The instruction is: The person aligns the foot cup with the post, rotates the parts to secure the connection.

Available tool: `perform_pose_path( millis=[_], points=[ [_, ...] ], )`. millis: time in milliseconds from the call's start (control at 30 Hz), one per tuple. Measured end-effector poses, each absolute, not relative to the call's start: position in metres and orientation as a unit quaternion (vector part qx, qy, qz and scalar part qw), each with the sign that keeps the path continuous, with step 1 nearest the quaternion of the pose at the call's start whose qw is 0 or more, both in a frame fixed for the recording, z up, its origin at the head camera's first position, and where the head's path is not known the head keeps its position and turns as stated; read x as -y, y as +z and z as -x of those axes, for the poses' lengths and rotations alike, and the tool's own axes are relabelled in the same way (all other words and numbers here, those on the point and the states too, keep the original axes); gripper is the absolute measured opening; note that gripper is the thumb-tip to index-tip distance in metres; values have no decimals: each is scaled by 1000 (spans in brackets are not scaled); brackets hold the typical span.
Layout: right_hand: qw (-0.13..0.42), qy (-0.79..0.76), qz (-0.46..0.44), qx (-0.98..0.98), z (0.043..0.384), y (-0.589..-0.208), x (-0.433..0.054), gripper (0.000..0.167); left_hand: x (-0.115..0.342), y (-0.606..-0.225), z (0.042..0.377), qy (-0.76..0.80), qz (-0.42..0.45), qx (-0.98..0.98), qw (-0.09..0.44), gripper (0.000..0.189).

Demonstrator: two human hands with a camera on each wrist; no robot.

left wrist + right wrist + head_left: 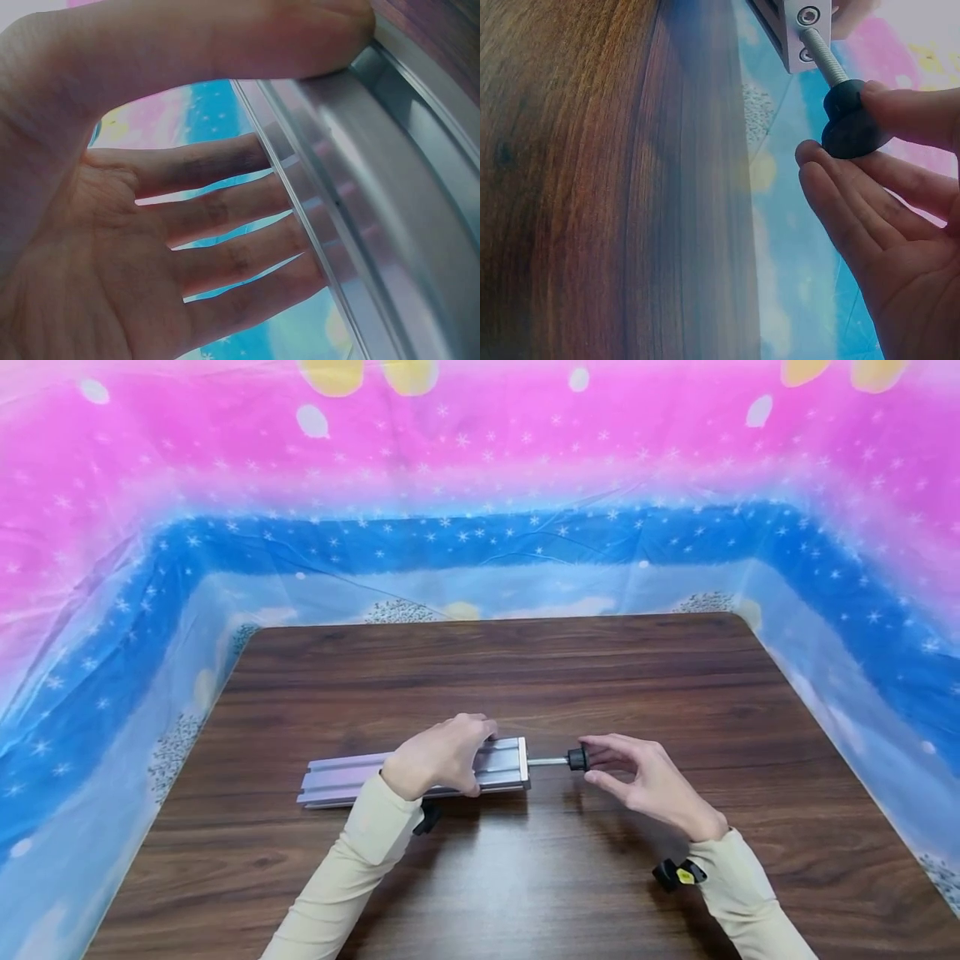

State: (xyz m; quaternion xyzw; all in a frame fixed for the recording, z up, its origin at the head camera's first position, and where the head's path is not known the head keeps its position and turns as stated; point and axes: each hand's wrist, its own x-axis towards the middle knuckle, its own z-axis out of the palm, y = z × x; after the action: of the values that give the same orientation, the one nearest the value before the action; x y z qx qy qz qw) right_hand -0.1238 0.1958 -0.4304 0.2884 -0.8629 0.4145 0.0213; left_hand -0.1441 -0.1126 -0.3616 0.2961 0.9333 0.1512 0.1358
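Wood-grain table (480, 877) lies directly beneath you, dark brown, and beyond its far edge a starry sheet (480, 552) rises, blue low down and pink above. Count one aluminium rail (337, 781), one threaded rod (547, 762) projecting from its right end, and one black knob (577, 759) on that rod. Your left hand (438, 758) rests over the rail near its right end, thumb on the near side and fingers draped over the far edge. Your right hand (645, 781) pinches the knob between thumb and fingertips (832, 161), remaining fingers loosely extended.
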Motion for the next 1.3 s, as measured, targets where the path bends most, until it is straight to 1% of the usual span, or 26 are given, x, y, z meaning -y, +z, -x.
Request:
perform_pose_path(
  millis=[367,533,700,767,867,933,1033,1067,1133,1200,1300],
  points=[
    [-37,426,-241,871,124,-431,-192,35,115,-362,140,150,-291,-935,134,57],
    [-47,431,-234,870,126,-432,-192,34,114,-361,140,150,-292,-935,134,57],
    [-35,417,-231,878,126,-432,-191,28,113,-361,141,152,-296,-933,136,57],
    [-29,410,-230,882,127,-432,-190,30,112,-361,141,150,-296,-933,137,57],
    [-27,403,-222,888,127,-433,-188,37,112,-361,142,149,-296,-933,140,57],
    [-19,405,-215,889,127,-433,-188,34,112,-361,143,147,-293,-934,140,58],
    [12,420,-222,880,124,-433,-189,27,111,-360,144,149,-292,-935,137,58],
    [24,428,-230,874,123,-432,-190,30,111,-360,144,149,-292,-935,137,58],
    [43,441,-252,860,122,-432,-191,42,111,-359,144,150,-292,-934,138,57],
    [51,454,-275,846,121,-432,-191,50,112,-359,144,150,-293,-934,141,57],
    [57,463,-297,833,122,-432,-191,52,112,-359,145,151,-295,-933,142,55]
  ],
)
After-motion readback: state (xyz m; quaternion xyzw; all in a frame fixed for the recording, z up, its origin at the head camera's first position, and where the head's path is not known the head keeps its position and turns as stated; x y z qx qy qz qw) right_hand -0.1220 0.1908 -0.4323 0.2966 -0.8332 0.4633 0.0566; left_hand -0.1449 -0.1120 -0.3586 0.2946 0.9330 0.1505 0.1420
